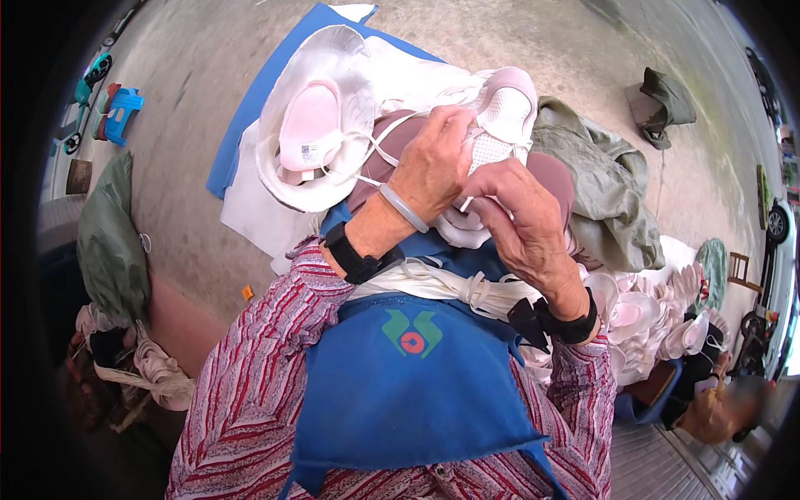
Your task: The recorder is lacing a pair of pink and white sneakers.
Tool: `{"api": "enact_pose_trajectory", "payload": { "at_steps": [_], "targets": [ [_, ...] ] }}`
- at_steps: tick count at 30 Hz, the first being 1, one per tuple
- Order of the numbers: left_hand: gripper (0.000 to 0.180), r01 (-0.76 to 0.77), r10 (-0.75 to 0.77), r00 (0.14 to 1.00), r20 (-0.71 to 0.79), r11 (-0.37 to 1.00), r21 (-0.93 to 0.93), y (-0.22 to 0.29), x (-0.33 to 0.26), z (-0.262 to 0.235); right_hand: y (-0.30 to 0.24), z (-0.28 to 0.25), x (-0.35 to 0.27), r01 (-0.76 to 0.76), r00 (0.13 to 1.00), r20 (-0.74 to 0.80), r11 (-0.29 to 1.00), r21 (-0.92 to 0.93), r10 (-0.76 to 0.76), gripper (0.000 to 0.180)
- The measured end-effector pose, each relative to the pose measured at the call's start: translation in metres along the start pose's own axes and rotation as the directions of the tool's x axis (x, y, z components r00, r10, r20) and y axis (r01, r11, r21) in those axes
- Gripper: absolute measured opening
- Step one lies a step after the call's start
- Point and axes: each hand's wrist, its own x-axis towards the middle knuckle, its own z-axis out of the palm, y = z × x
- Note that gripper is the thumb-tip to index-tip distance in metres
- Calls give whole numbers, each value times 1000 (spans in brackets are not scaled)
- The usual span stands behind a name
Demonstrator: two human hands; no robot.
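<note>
A pale pink and white shoe [508, 104] lies on my lap, toe pointing away from me. My left hand [433, 167] is closed on its left side near the eyelets, the fingertips partly hidden. My right hand [525, 221] pinches a white shoelace [466, 203] between thumb and forefinger, its end sticking out beside the shoe's opening. To the left, another white shoe upper [275, 133] sits with a pink insole [310, 125] showing in it. A loose lace loops from there toward my left wrist. A bundle of white laces [450, 285] hangs across my blue apron [408, 392].
Several pink and white shoe parts [642, 325] are heaped at my right, where another person [708, 408] sits partly in view. Grey-green cloth [600, 183] lies right of my lap. A green sack [117, 233] and a blue stool [125, 112] stand at the left.
</note>
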Motion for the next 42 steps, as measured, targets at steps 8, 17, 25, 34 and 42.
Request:
{"api": "enact_pose_trajectory", "payload": {
  "at_steps": [8, 17, 25, 34, 42],
  "targets": [
    [33, 4, -4, 999, 39, 1000, -2, 1, 5, -6, 6, 12, 6, -424, 886, -165, 901, 95, 434, 9],
    [24, -43, 44, 999, 11, 999, -20, -7, 10, -4, 34, 46, 12, -384, 898, -353, 860, -337, 263, 12],
    [22, 27, -26, 994, 105, 1000, -10, -13, 14, -2, 35, 37, 22, -521, 847, -279, 812, -264, 453, 16],
    [22, -11, 13, 999, 34, 999, -50, -15, 16, -6, 33, 37, 27, -500, 866, -222, 798, -337, 449, 16],
    [15, 35, -26, 992, 123, 996, -77, -9, 17, -13, 31, 46, 21, -331, 943, -181, 765, -553, 278, 12]
  ]
}}
